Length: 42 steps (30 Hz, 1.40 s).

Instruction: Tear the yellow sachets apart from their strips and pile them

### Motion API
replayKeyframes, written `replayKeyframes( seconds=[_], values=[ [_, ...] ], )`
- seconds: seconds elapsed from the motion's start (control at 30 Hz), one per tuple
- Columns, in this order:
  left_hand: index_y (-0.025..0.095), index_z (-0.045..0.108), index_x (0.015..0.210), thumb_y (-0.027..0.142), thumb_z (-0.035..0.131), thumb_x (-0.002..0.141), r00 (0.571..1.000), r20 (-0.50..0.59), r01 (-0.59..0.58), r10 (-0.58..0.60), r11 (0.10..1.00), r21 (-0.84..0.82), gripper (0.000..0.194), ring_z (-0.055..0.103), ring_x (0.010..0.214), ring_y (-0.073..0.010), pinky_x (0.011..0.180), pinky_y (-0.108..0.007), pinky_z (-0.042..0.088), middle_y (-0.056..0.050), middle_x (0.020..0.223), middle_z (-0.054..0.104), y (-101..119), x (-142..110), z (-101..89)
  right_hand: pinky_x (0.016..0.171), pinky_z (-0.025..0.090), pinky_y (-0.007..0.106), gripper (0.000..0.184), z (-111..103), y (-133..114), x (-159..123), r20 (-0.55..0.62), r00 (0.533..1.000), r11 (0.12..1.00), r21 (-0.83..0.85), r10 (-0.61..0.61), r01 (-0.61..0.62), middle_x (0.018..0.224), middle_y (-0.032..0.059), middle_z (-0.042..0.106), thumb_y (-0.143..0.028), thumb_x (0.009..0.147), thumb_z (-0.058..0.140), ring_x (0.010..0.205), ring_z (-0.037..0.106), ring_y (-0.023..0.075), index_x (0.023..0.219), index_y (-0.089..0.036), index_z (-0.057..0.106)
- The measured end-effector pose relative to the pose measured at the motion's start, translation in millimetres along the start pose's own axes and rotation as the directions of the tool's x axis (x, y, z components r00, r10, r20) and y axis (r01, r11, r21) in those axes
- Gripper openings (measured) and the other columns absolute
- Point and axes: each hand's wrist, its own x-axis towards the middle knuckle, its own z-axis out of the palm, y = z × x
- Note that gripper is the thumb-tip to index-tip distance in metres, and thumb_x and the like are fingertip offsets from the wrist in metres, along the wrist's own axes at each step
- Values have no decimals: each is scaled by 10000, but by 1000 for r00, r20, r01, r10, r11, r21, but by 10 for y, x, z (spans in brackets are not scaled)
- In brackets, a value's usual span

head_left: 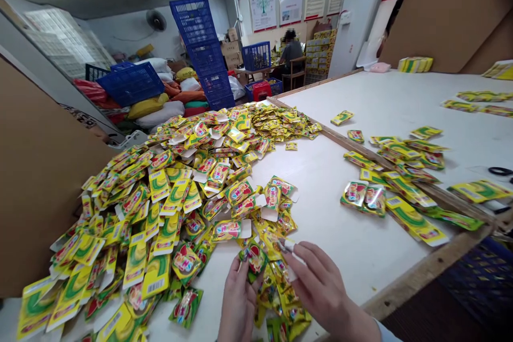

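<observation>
The left hand (240, 291) has its grip closed lightly, thumb on the face of a small green packet (255, 261) with a watermelon print, fingers curled beneath it. A light hold at the edge suits such a soft, glossy wrapper; a hard squeeze could crease it or make it slip. The right hand (323, 286) has thumb and fingers nearly together on the white flaps of what looks like a yellow carton (271, 243); the fingers hide part of it, so how far its mouth is open cannot be told.

The packet and the carton are close together, just above the table (312, 197). Holding the carton by its flaps calls for a loose pinch, since thin card bends easily, and its mouth should be square to the packet, with both wrists low and steady.

Under and between the hands lie loose yellow sachets (280, 278), which a dropped packet could get lost among. To the left spreads a big heap of cartons (168, 197), near enough that a wide elbow swing could topple some. On the right, beyond a bare stretch, two cartons lie side by side (364, 197) near the wooden strip (336, 139).
</observation>
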Motion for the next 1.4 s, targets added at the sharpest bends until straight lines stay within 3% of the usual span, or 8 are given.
replayKeyframes(
  seconds=[0.2,0.5,0.7,0.83,0.93,1.1,1.23,1.4],
  values=[
    [216,588,941,224,648,689,993,-116,-37,25,994,-107,260,662,812,-154,711,-230,530,-19,872,699,-152,-65,141,750,464,367,316,170,-233,-43,35,966,955,-145,-255,257,917,103,653,-113,868,349,879,587,221,974,-120,647],
    [201,592,1010,332,703,662,987,150,-93,59,968,233,387,595,1023,-262,892,-377,462,-81,1037,677,-82,-14,16,830,449,381,371,82,-219,-94,306,949,992,118,-76,42,1070,128,598,-223,727,517,972,543,261,1084,-128,557],
    [231,383,1306,315,604,740,871,364,-484,329,699,526,614,184,1343,-250,1069,-359,246,-61,1454,271,-102,-109,-39,910,402,364,591,-226,74,186,569,800,898,226,192,-377,1214,163,496,-214,680,551,1137,445,258,1237,-118,379],
    [189,297,1358,337,599,728,842,468,-507,267,687,520,714,287,1298,-313,1021,-402,308,-115,1458,236,-185,-192,-38,661,442,227,217,-210,144,283,804,594,868,298,-4,-397,800,30,655,-104,722,470,737,605,160,893,-182,577],
    [208,230,1384,325,605,720,845,523,-460,113,654,601,772,486,1144,-326,911,-399,418,-141,1466,196,-146,-190,-14,606,403,196,177,-190,116,240,811,585,866,293,-2,-404,735,18,647,-69,738,451,675,594,138,810,-173,575],
    [261,395,1294,299,528,785,759,647,-614,-72,252,748,528,602,878,-218,761,-322,491,-127,1311,455,292,74,74,595,380,202,146,-223,267,98,749,630,800,242,205,-548,684,2,607,-77,759,444,636,549,124,755,-170,557],
    [225,522,1083,317,429,833,773,633,-572,46,-383,726,283,505,1066,-239,913,-374,391,-93,1106,569,778,583,-5,504,360,205,197,-261,487,-47,648,602,633,232,466,-739,579,-23,504,-258,849,417,526,463,107,706,-164,513],
    [153,488,1096,303,599,694,825,563,-457,48,-531,714,443,500,1063,-323,871,-445,373,-162,1111,567,960,940,-164,340,273,164,305,-202,523,-194,704,451,230,391,548,-891,563,-67,445,-458,816,474,359,323,37,740,-164,497]
  ],
)
